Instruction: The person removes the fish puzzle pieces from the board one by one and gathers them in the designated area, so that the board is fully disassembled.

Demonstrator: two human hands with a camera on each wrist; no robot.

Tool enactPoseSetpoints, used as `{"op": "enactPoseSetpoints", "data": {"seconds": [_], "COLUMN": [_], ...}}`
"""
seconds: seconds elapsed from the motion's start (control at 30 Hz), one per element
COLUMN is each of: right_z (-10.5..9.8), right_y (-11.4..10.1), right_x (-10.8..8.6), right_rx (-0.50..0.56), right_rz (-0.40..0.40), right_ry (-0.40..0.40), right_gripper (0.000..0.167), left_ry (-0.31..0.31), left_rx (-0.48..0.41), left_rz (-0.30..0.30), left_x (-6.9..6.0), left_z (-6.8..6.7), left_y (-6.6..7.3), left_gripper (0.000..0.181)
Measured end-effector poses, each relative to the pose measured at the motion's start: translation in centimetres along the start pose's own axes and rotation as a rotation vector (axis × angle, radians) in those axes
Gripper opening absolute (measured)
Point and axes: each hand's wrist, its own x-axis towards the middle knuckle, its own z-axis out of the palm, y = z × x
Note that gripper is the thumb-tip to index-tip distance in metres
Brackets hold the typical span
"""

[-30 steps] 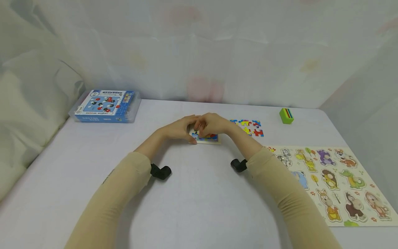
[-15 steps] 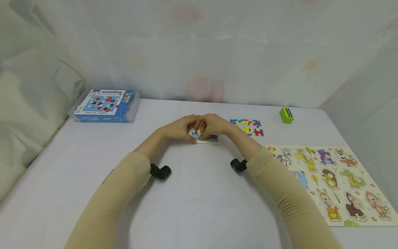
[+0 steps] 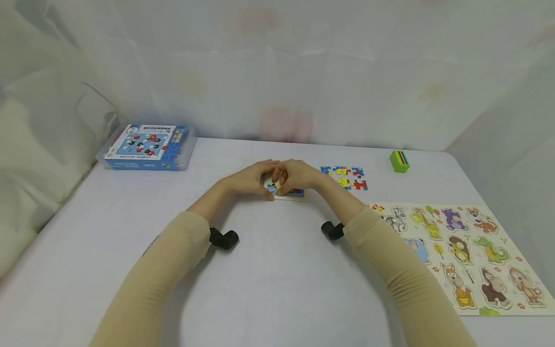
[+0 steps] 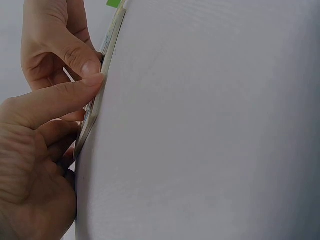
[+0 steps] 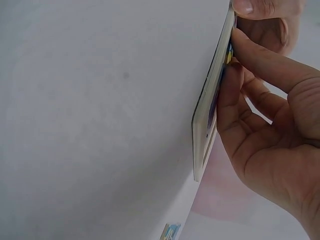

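Observation:
A small jigsaw puzzle board (image 3: 291, 198) with a pale rim and a colourful picture lies at the middle back of the table, mostly covered by both hands. My left hand (image 3: 247, 180) holds the board at its left side; its thumb rests on the near edge. On top of the picture, my right hand (image 3: 300, 174) has its thumb and curled fingertips at a small puzzle piece (image 5: 229, 54) of yellow and blue, largely hidden between them. To the right of the board, several loose puzzle pieces (image 3: 360, 184) lie in two rows, partly behind the right wrist.
A boxed molecule model set (image 3: 145, 148) stands at the back left. At the back right is a green block (image 3: 399, 161) with coloured stripes. A large animal puzzle board (image 3: 472, 255) covers the right front, partly under the right sleeve. A white curtain (image 3: 277, 72) hangs behind the table.
The right hand has shifted slightly, its thumb moving down toward the board's near edge and its fingers spreading apart from the thumb. The left hand and the board have stayed in place.

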Motion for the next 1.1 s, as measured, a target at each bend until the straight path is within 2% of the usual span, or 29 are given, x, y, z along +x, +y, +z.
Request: {"op": "enactPoseSetpoints", "data": {"seconds": [0.3, 0.53, 0.73, 0.97, 1.1], "right_z": [0.07, 0.05, 0.14, 0.15, 0.14], "right_y": [-0.1, -0.12, -0.06, 0.14, 0.17], "right_x": [-0.01, -0.04, -0.1, -0.28, -0.34], "right_rx": [0.003, 0.026, 0.07, 0.153, 0.177], "right_rz": [-0.001, -0.013, -0.019, -0.028, -0.035], "right_ry": [0.006, 0.014, 0.017, 0.014, 0.016], "right_gripper": [0.035, 0.037, 0.033, 0.023, 0.02], "left_ry": [0.009, 0.016, 0.007, 0.008, 0.01], "left_rx": [-0.011, -0.004, -0.023, -0.016, -0.008], "left_rz": [0.015, 0.004, 0.016, -0.008, -0.012], "left_x": [0.1, 0.05, 0.14, 0.03, 0.01], "left_z": [0.06, 0.02, 0.12, 0.04, 0.01], "left_y": [0.06, -0.07, -0.23, -0.28, -0.24], "left_gripper": [0.072, 0.078, 0.057, 0.081, 0.083]}}
